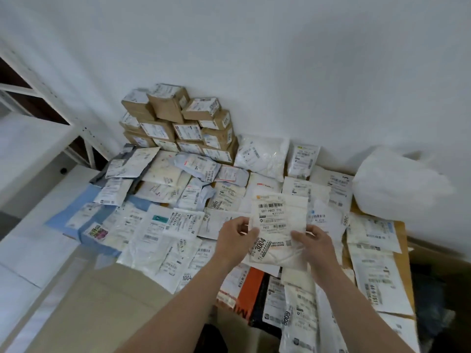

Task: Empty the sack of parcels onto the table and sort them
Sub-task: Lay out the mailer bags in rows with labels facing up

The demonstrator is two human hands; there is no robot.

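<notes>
I hold a white flat parcel (277,220) with a barcode label up over the table, label facing me. My left hand (235,238) pinches its left edge and my right hand (314,244) grips its lower right edge. Below it the table (401,240) is covered with several white and blue mailer bags (158,235) laid flat. Several brown cardboard boxes (178,123) are stacked against the wall at the back. A white sack (400,184) lies bunched at the table's far right.
A white metal shelf rack (48,108) stands at the left. A large cardboard sheet (107,309) lies at the near left. An orange and black package (251,289) sits among the bags near me. Dark floor shows at the right (438,314).
</notes>
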